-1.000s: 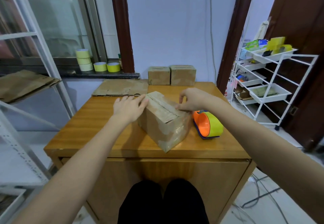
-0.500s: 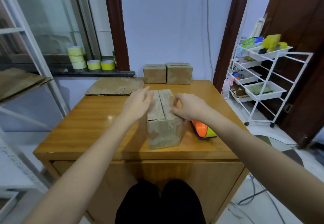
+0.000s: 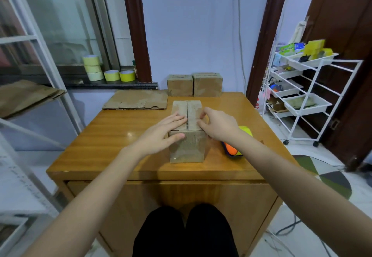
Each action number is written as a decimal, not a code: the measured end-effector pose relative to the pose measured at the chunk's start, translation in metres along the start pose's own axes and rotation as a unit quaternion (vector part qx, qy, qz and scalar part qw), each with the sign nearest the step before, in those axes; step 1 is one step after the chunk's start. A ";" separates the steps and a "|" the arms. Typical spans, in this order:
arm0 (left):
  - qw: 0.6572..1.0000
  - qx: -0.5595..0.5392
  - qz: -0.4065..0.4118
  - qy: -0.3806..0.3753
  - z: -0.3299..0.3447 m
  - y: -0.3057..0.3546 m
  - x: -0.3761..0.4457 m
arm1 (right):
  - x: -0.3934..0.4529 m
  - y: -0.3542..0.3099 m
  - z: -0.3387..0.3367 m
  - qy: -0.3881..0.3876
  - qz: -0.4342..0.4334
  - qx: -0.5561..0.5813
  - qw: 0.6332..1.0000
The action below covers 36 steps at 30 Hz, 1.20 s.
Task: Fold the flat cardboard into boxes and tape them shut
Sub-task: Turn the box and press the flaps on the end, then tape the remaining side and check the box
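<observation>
Cardboard, worn and brown, made up the box (image 3: 187, 134) that stood on the wooden surface (image 3: 112, 136) nearest the person, its top flaps folded down with a dark gap running between them. The left hand (image 3: 161, 134) lay flat across the left flap, fingers straight and thumb over the front edge, pressing down. The right hand (image 3: 219, 124) sat on the right flap with fingers bent, fingertips on the cardboard; the two hands were apart, one either side of the gap, and neither gripped anything.

To do this step well, I would judge that both flaps should be pushed level and drawn together until the gap closes, then held by one hand while the other fetches the tape dispenser (image 3: 234, 148) just right of the box.

Beyond the box lay a flat sheet of cardboard (image 3: 136, 99), back and to its left, and two finished boxes (image 3: 194, 85) stood at the far edge behind it. Rolls of tape (image 3: 109, 70) sat on the window ledge further back still.

Most of the dispenser was hidden under the right wrist, so its tape end could not be seen. Whether the box's underside was taped could not be told.
</observation>
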<state>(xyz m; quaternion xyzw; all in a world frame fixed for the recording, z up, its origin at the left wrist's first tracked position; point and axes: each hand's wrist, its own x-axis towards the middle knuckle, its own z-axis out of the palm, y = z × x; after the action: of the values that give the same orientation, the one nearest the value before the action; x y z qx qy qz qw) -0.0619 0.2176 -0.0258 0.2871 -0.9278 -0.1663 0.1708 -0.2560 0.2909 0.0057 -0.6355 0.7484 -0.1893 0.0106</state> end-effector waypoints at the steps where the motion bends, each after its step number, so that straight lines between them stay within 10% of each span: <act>1: 1.000 -0.012 -0.001 -0.008 -0.002 -0.001 0.002 | -0.003 0.002 0.000 0.013 0.000 -0.004 1.000; 5: 0.992 -0.119 -0.035 0.008 -0.010 0.013 0.003 | -0.022 0.020 -0.008 0.088 0.002 -0.001 0.996; 9: 0.972 -0.104 0.015 0.212 -0.008 0.055 0.001 | -0.038 0.051 -0.024 0.149 0.038 0.004 0.988; 20: 0.994 0.104 -0.039 0.013 0.099 0.131 0.029 | -0.067 0.121 -0.004 0.016 0.132 0.059 0.989; 36: 0.986 0.112 -0.015 0.120 0.139 0.131 0.047 | -0.093 0.132 0.011 -0.009 0.034 0.214 0.976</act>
<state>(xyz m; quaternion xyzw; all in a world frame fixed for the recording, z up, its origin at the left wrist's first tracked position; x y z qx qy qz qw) -0.2181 0.3216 -0.0853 0.3358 -0.9089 -0.0282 0.2456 -0.3605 0.3926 -0.0650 -0.5944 0.7116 -0.3388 0.1601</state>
